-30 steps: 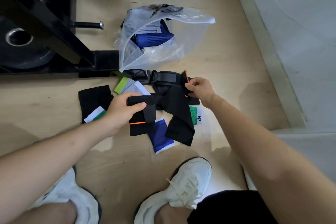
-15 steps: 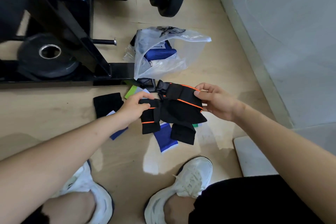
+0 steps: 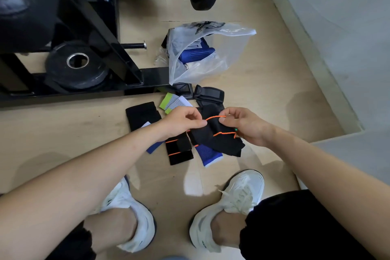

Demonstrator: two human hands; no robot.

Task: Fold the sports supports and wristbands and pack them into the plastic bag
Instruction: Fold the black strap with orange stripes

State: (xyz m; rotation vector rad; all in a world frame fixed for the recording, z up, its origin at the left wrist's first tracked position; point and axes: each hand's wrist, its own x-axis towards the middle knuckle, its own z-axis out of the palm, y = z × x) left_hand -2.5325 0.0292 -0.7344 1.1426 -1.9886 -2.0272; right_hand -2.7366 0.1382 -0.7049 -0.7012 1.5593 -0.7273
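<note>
Both hands are pinching the black orange-trimmed support [image 3: 219, 135]: the left hand [image 3: 181, 121] gripping its left edge, the right hand [image 3: 245, 125] its right, near the plastic bag [image 3: 230, 57].

Both hands, left [image 3: 181, 121] and right [image 3: 245, 125], pinch black orange-trimmed support [image 3: 219, 137] above floor [image 3: 263, 95].

Matt cloth support [image 3: 217, 137] (glossy plastic bag [image 3: 230, 57])

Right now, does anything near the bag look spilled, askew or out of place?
Nothing spilled or damaged. The plastic bag lies slumped on its side, mouth gaping, a blue support inside. Left hand and right hand pinch the black support.
</note>
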